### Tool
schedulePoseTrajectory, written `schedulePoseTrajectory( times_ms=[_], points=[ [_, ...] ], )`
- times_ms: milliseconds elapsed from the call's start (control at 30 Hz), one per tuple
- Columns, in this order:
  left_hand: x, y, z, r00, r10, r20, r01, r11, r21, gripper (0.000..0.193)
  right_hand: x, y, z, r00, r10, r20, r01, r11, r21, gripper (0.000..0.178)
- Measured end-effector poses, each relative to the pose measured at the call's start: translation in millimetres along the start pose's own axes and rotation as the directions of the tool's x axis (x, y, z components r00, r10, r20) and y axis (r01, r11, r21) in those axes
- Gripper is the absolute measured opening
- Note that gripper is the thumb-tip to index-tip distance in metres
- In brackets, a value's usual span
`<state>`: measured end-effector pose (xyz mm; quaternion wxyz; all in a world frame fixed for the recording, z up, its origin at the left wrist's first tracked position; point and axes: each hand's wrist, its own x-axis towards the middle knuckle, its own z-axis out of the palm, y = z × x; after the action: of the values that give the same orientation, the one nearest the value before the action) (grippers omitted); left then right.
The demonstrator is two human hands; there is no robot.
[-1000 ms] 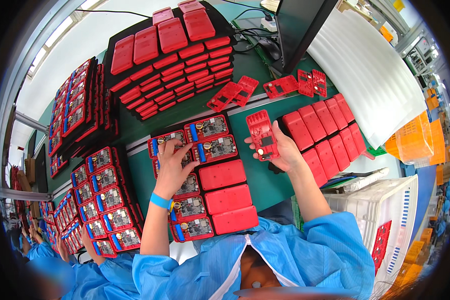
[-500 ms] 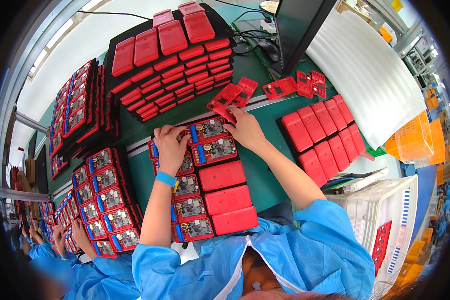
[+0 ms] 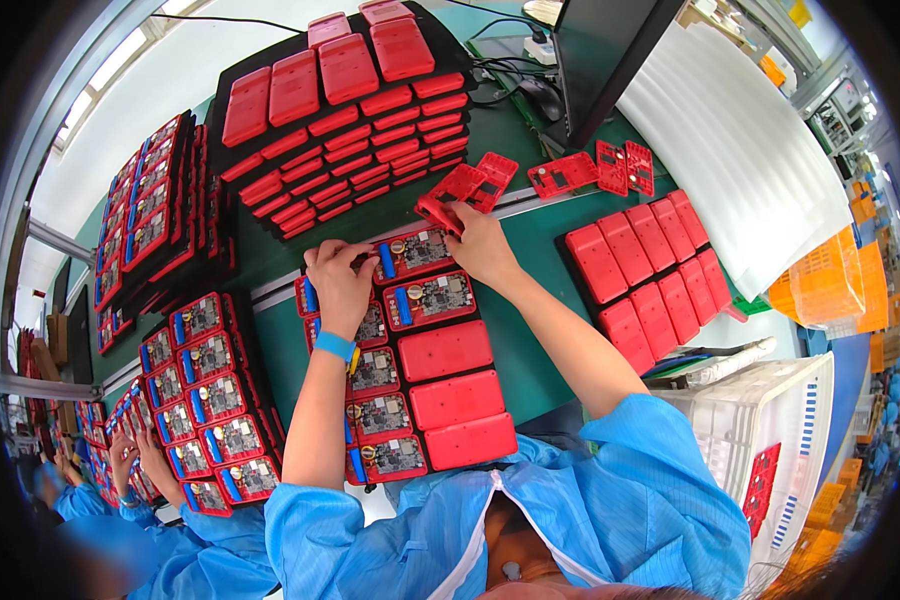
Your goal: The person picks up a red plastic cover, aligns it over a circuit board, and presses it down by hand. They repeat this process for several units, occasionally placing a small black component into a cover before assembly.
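A tray of red cases lies before me. Its left column holds open cases with circuit boards [image 3: 378,370]; at the right are two more open cases [image 3: 430,300], then several closed red covers [image 3: 448,350] nearer me. My left hand [image 3: 340,285], a blue band on its wrist, hovers over the far left cases, fingertips pinched together beside the farthest right case [image 3: 418,250]; anything between them is too small to make out. My right hand [image 3: 488,248] grips a tilted red plastic cover [image 3: 436,211] just beyond that case. The cover partly overlaps loose red pieces behind it.
Stacked trays of red covers [image 3: 345,75] stand behind, with board-filled stacks [image 3: 150,215] to the left. A monitor [image 3: 610,60], loose red frames [image 3: 562,176], a tray of red covers [image 3: 630,260] and a white crate [image 3: 770,420] are rightward. Another person's hands [image 3: 150,465] work at lower left.
My right hand has shifted slightly left and nearer, and the red cover in it has turned. My left fingertips have drawn a little closer together.
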<state>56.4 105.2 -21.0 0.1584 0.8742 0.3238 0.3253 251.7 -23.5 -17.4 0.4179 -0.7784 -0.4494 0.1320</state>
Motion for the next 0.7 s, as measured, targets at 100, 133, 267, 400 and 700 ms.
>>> schedulePoseTrajectory(
  times_ms=[100, 133, 267, 400, 700],
  points=[
    [-2, -1, -4, 1.000, -0.004, 0.008, 0.005, 1.000, -0.018, 0.021, -1, 0, -2, 0.999, 0.002, 0.032, -0.002, 1.000, 0.007, 0.048],
    [-2, 0, -7, 1.000, -0.011, 0.015, 0.012, 0.999, -0.041, 0.022, -3, -3, -5, 0.999, -0.011, 0.054, 0.010, 1.000, 0.012, 0.052],
    [-7, 8, -34, 0.999, 0.035, 0.023, -0.033, 0.994, -0.100, 0.021, -19, -17, -25, 0.990, -0.137, 0.012, 0.137, 0.990, 0.011, 0.064],
    [-20, 25, -64, 0.997, -0.027, 0.073, 0.040, 0.983, -0.180, 0.018, -42, -29, -25, 0.919, -0.289, 0.269, 0.306, 0.952, -0.023, 0.066],
    [-41, 32, -73, 0.991, -0.058, 0.123, 0.089, 0.961, -0.261, 0.018, -59, -28, 3, 0.703, -0.576, 0.416, 0.704, 0.648, -0.291, 0.056]
  ],
)
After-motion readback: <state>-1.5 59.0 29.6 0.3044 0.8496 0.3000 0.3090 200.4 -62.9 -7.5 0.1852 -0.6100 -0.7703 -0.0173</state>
